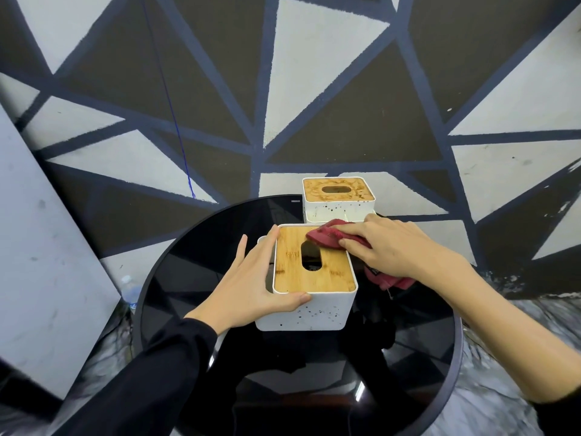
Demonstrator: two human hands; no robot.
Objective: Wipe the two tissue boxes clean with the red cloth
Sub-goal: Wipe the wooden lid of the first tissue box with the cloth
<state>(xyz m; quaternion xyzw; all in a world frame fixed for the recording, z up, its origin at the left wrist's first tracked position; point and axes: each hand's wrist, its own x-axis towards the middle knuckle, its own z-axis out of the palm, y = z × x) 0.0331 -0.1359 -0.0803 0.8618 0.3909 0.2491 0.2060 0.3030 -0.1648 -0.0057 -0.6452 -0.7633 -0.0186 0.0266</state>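
Near tissue box [306,278]: white body with dark specks, bamboo lid with oval slot, standing at the middle of the round black glass table [195,278]. Red cloth [327,236] lies on the lid's far right corner, trailing down beside the box's right side. Right hand [390,247] presses flat on the cloth, fingers extended, not clenched. Left hand [251,278] grasps the box's left side, thumb on the near corner. Second tissue box [338,198] stands beyond the near box at the table's far edge, its lid stained. A plastic bottle [130,292] is on the floor left of the table.
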